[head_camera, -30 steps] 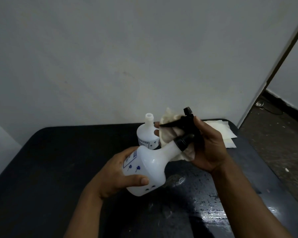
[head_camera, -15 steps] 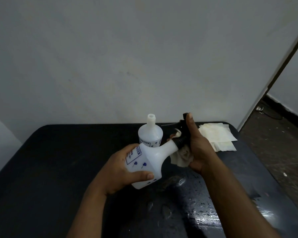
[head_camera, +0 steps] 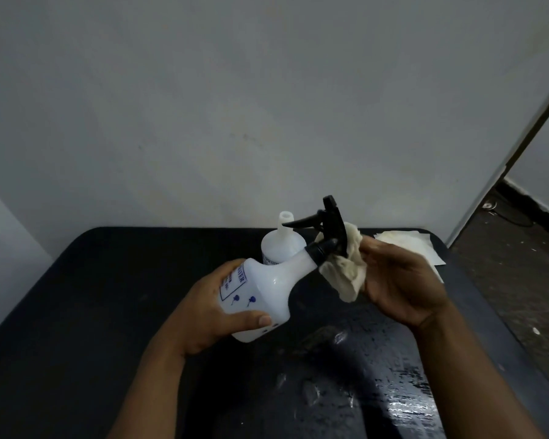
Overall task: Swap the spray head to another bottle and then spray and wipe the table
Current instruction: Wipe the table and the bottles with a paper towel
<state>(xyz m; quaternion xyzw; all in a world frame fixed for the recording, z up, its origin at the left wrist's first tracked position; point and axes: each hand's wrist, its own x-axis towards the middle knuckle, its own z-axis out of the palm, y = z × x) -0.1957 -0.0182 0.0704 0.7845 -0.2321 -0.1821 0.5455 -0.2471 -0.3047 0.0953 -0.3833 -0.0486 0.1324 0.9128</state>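
My left hand (head_camera: 213,312) grips a white spray bottle (head_camera: 263,289) with blue print, tilted with its neck pointing up and to the right. A black spray head (head_camera: 325,231) sits on that neck, its trigger pointing left. My right hand (head_camera: 403,280) holds a crumpled cream cloth (head_camera: 346,270) against the back of the spray head. Behind them a second white bottle (head_camera: 282,242) stands upright on the black table (head_camera: 76,312) with its neck uncovered.
A stack of folded cream cloths (head_camera: 409,245) lies at the table's far right corner. Wet streaks and droplets (head_camera: 377,375) shine on the table's near right part. A grey wall rises behind the table; bare floor lies to the right.
My right hand has come off the spray head and shifted right, now holding only the cloth beside it. The spray head's trigger is now fully visible.
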